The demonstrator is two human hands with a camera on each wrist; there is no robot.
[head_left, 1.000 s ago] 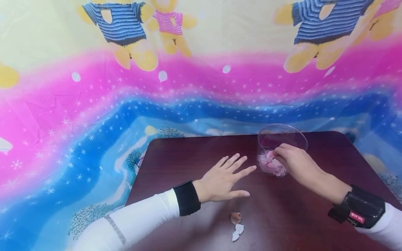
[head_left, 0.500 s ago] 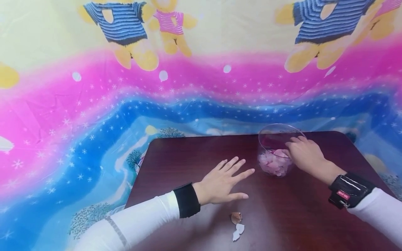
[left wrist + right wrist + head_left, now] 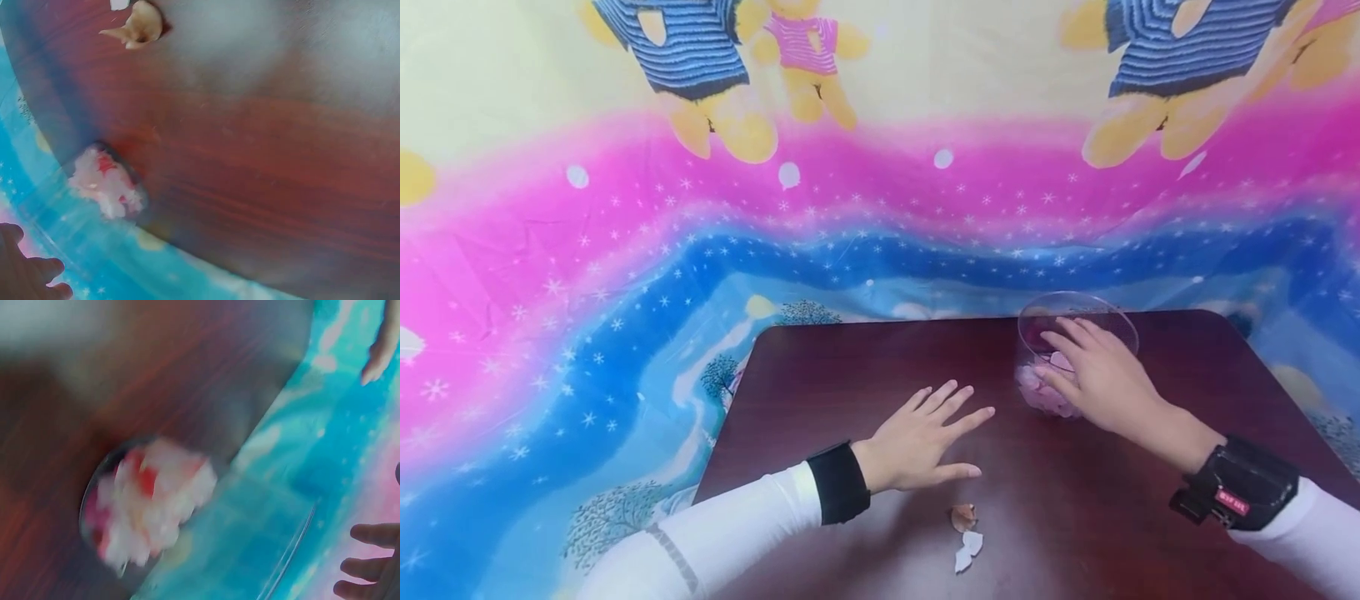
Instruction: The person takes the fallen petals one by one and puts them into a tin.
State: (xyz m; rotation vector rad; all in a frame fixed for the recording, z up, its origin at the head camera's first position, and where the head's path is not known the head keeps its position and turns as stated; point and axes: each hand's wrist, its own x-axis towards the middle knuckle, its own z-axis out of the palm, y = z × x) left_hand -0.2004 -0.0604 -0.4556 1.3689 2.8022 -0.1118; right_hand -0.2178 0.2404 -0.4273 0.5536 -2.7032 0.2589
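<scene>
A clear cylindrical container (image 3: 1026, 354) stands toward the back right of the table, with pink and white petal-like pieces (image 3: 1045, 396) in its bottom. In the right wrist view these pieces (image 3: 150, 500) show white, red and pink. My right hand (image 3: 1105, 375) is at the container's near right side, fingers spread and overlapping its mouth in the head view; nothing shows in its grasp. My left hand (image 3: 910, 442) stretches over the table's middle, palm down, fingers apart and holding nothing. Its fingertips (image 3: 47, 269) show at the lower left of the left wrist view.
Near the table's front, below my left hand, lie a brown shell-like piece (image 3: 963, 517) and thin white fragments (image 3: 970, 550). The dark reddish table (image 3: 850, 358) ends at a back edge against a patterned cloth (image 3: 887, 192).
My right hand first drew back right with fingers bunched, then came back left over the container with fingers spread. My left hand shifted slightly left. The container and loose pieces stayed in place.
</scene>
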